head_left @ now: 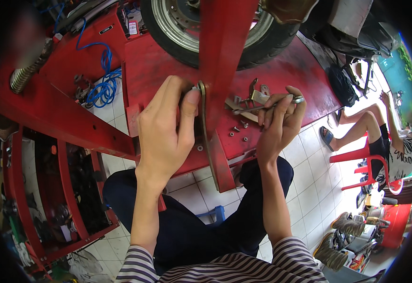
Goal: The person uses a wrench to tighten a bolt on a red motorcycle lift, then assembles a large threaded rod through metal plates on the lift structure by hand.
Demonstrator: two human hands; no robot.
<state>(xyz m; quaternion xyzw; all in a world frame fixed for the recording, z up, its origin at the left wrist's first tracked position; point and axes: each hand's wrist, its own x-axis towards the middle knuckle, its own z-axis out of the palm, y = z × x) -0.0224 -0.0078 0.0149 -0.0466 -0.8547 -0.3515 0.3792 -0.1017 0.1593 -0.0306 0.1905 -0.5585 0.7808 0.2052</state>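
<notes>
My left hand (167,127) is closed, thumb and fingertips pinched around a small silver fastener (194,88) at the upper end of a narrow, flat metal bar (204,113). The bar runs down along a red steel post (222,52). My fingers partly hide the fastener, so its exact kind is unclear. To the right of the post, my right hand (281,115) is wrapped around a metal wrench (250,110), whose head sticks out past the fingers. Beneath and beside the wrench lie a metal bracket (259,96) and several loose nuts and bolts (238,130) on the red platform (173,70).
A motorcycle wheel (177,35) stands on the platform behind the post. A blue hose (103,59) coils at the left, near a slanted red beam (74,111). A person sits on a red chair (364,162) at the right. Red shelving (71,188) stands lower left.
</notes>
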